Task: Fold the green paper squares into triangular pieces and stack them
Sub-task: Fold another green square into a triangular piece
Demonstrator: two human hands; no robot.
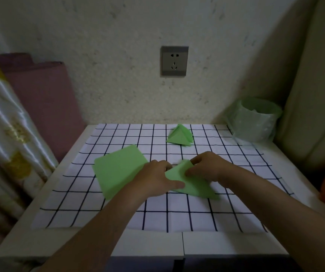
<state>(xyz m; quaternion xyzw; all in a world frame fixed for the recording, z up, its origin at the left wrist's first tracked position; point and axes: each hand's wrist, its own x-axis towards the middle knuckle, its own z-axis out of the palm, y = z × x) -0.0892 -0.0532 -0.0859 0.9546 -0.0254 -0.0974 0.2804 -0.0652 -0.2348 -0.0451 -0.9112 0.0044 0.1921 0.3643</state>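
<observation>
Nearest, 2 bare forearms reach in from the bottom edge over the front of the white desk (pixel 148 244), which is covered by a white cloth with a dark grid of lines (pixel 177 213). Both arms meet near the middle of the cloth on a partly folded sheet of light green paper (pixel 193 185) that lies flat with one pointed corner toward the near right. The left hand (pixel 157 177) lies palm down, its thumb pressing the sheet's near left edge and its fingers curled at the far corner. The right hand (pixel 208 167) rests on the sheet's far right part, fingers bent and pinching a raised flap of the same paper against the thumb. So each hand is narrowly closed on that sheet.

Just left of the hands, partly under the left wrist, sits a flat stack of unfolded light green paper squares (pixel 116 169), turned at an angle to the grid.

Farther back, right of centre and well apart from the hands, is a small pile of folded green triangular pieces (pixel 180 135).

At the far right corner stands a round bin lined with a pale green plastic bag (pixel 256 122). On the rough wall behind is a grey wall socket (pixel 174 61). A dusty pink fabric roll (pixel 40 99) leans at the far left.
</observation>
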